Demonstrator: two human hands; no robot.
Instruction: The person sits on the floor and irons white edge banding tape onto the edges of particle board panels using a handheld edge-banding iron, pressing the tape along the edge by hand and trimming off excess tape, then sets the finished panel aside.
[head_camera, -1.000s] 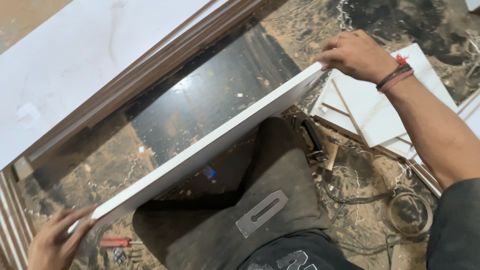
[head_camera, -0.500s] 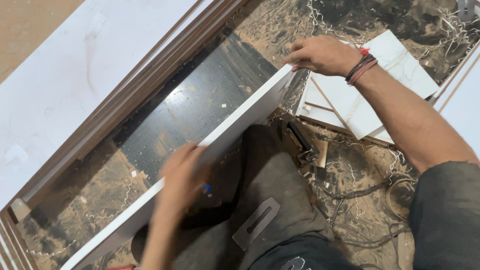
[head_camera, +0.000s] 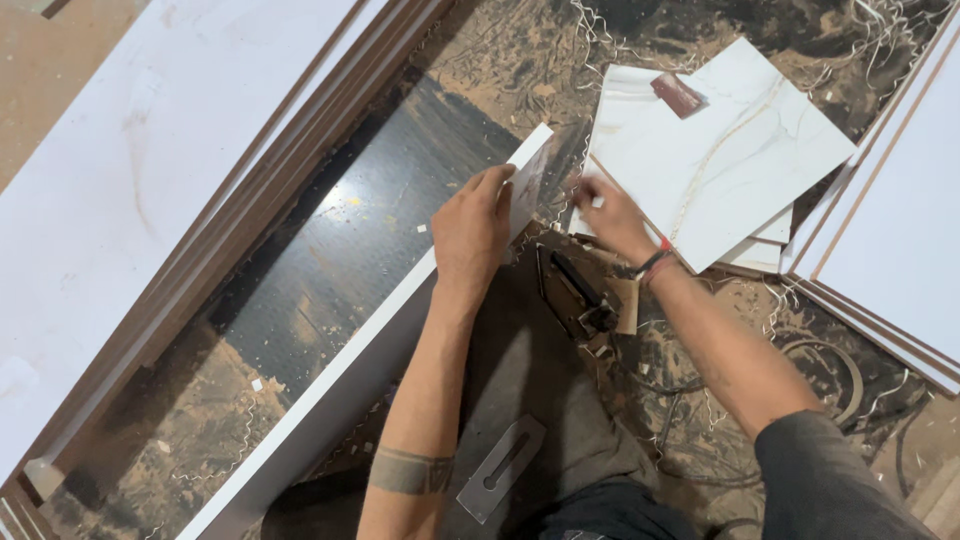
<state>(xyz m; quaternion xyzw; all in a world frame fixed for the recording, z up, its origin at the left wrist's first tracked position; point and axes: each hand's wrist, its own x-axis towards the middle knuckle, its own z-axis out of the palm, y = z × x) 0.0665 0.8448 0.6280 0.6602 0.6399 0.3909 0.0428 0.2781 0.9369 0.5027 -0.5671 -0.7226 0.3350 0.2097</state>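
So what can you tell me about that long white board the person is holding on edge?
The long white board is a narrow, flat panel with a smooth white face and a thin pale edge, apparently laminated sheet wood. It stands on edge, running diagonally from the lower left up to the middle of the view, over a dark, glossy slab strewn with sawdust. The left hand grips it near its upper end, fingers over the top edge. The right hand is close to that end; whether it touches is unclear.
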